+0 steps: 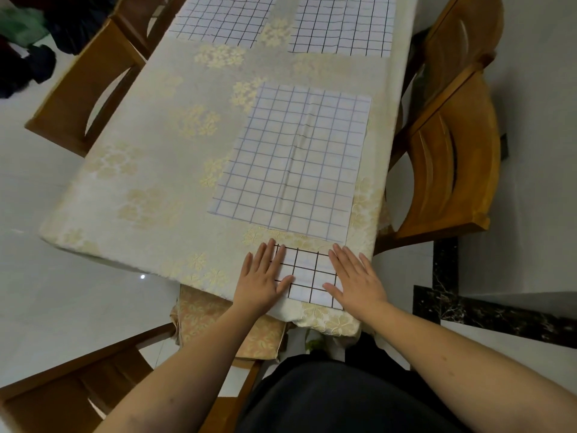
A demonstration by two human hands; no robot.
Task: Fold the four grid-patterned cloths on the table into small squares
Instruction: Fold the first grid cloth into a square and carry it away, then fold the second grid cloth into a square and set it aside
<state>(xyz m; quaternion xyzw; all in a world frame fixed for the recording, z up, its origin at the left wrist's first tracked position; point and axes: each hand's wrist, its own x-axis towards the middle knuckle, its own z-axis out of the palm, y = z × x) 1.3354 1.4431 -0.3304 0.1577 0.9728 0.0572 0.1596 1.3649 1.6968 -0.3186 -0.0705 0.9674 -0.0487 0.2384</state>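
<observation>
Pressing hands: the left hand (263, 280) and the right hand (356, 280) lie flat, fingers spread and gripping nothing, on a small folded cloth (307, 276) at the table's near edge.
Hidden under the hands: the left palm covers the folded cloth's left edge and the right palm its right edge, so only the middle strip of dark grid lines shows.
Cut off: the far-left cloth (223, 18) and the far-right cloth (343, 23) run past the top of the head view; their full outline cannot be told.
Open cloth: the unfolded cloth (293, 160) lies flat just beyond the folded one, pale with a thin grid, rectangular, a soft crease running down its middle.
Table covering: the tablecloth (162, 145) is cream, textured, with yellow flower clusters; it drapes over the near edge.
Seats around: a wooden chair (449, 157) stands at the right side, another wooden chair (84, 89) at the left, and a cushioned seat (206, 320) sits below the near edge, partly behind the left forearm.
Hard to make out: dark clothing (28, 57) heaped on the floor at upper left, blurred.
</observation>
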